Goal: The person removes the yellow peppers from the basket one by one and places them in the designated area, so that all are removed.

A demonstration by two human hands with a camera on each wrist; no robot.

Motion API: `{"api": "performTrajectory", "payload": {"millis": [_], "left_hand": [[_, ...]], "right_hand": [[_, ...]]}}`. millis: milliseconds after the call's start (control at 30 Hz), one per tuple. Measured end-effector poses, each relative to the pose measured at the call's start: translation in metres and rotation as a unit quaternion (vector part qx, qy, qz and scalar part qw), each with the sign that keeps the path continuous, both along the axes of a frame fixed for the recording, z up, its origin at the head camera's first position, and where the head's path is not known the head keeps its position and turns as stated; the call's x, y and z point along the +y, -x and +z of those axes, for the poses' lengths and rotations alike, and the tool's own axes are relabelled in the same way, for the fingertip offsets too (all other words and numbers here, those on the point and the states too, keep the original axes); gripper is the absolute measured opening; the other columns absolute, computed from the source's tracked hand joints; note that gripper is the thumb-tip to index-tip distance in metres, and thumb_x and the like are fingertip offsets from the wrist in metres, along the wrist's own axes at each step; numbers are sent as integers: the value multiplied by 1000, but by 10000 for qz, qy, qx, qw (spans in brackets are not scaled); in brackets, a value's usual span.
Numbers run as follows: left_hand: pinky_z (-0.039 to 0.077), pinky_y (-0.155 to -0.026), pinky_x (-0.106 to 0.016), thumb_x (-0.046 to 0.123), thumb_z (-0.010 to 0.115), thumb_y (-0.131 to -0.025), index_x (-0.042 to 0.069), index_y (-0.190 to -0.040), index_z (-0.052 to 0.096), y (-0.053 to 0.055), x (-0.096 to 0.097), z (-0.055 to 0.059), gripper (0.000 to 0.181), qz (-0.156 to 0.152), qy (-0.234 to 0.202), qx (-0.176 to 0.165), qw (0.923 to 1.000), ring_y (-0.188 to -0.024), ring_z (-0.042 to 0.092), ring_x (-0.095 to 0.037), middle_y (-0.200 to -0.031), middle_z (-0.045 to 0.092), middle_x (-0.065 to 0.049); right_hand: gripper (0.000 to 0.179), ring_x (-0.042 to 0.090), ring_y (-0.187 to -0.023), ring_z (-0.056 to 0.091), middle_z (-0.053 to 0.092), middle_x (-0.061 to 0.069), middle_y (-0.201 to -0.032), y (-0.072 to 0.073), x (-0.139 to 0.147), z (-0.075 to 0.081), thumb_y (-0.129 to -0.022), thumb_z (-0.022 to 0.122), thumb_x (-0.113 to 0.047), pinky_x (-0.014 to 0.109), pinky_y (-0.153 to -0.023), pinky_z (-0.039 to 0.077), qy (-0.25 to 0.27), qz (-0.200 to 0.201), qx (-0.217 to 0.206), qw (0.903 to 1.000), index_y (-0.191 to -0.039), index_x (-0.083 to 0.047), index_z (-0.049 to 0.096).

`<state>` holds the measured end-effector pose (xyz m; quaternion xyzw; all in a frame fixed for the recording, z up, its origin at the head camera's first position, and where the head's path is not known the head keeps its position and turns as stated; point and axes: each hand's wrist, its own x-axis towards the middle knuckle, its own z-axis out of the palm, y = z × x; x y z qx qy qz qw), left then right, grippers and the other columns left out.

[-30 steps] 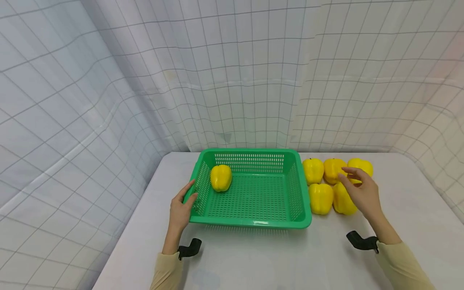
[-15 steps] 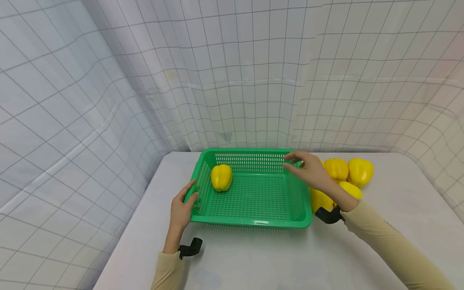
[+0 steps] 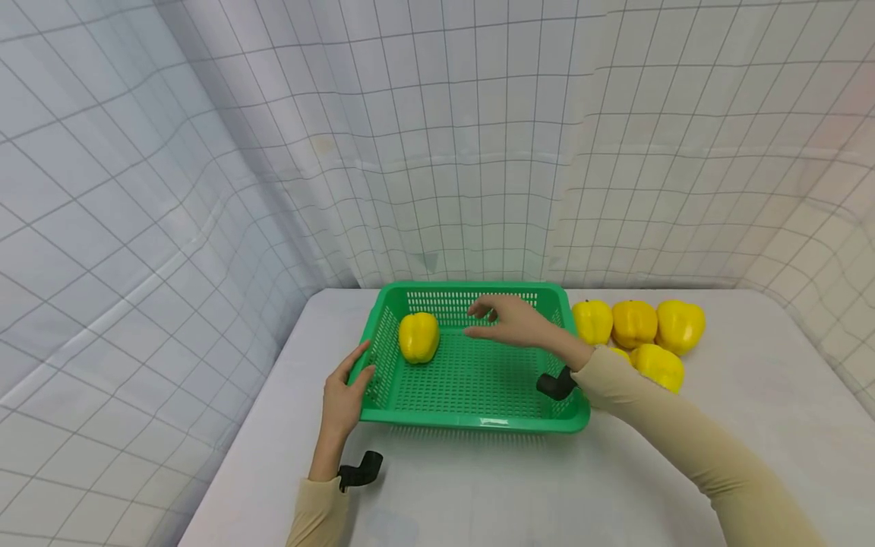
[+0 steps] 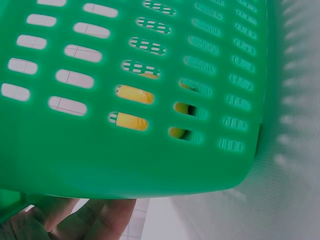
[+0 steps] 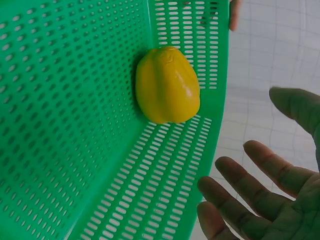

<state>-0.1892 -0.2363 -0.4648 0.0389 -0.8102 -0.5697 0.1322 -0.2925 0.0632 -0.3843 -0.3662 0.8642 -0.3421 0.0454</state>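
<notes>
One yellow bell pepper (image 3: 418,337) sits in the left part of a green plastic basket (image 3: 475,423), near its back left corner. My left hand (image 3: 342,399) holds the basket's left rim between thumb and fingers; in the left wrist view its fingertips (image 4: 107,217) show at the rim past the slotted wall. Over the middle of the basket hovers my right hand (image 3: 516,320), fingers loosely bent and apart, nothing in it. The right wrist view shows these spread fingers (image 5: 240,215) beside the basket's rim, with the same pepper standing against the slotted walls.
Several more yellow bell peppers (image 3: 633,323) stand together on the white table (image 3: 465,486), right of the basket. My right forearm passes in front of some of them. A grid-patterned white curtain (image 3: 437,152) closes off the back and sides.
My right hand has moved left from above the peppers, across the basket's right rim, to over its middle, carrying nothing. My left hand stays at the left rim.
</notes>
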Motion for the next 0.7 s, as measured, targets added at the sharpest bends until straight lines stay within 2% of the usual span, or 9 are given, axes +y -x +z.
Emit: {"api": "performTrajectory", "payload": {"millis": [233,400,500,700], "left_hand": [[31,-103,-49,13,56,-96,12,-139,50,-1,1,0,44,17,-3,52,10000,-132,36,-27,-144,41,-12],[31,-103,-49,13,56,-96,12,-139,50,-1,0,0,43,22,22,62,10000,-132,37,-27,-143,42,-13],[32,-102,-49,13,57,-96,13,-139,51,-1,-1,0,43,49,30,56,10000,-131,37,-27,-143,42,-13],[32,-103,-48,14,56,-96,12,-138,51,-1,0,-1,43,9,44,143,9999,-131,37,-26,-142,43,-13]], "right_hand": [[52,29,-104,59,62,14,-117,13,-38,-8,-85,70,-40,38,-85,47,-578,65,-183,9981,-122,-5,60],[62,30,-119,50,54,17,-130,18,-65,-21,-85,70,-39,42,-95,41,-943,16,-142,9954,-131,0,53],[71,29,-122,46,49,16,-135,19,-79,-27,-84,70,-41,43,-98,39,-1048,-86,-131,9944,-136,1,47],[81,26,-103,53,48,19,-129,23,-102,-40,-83,70,-44,38,-83,47,-1055,-363,-326,9932,-143,-2,36]]}}
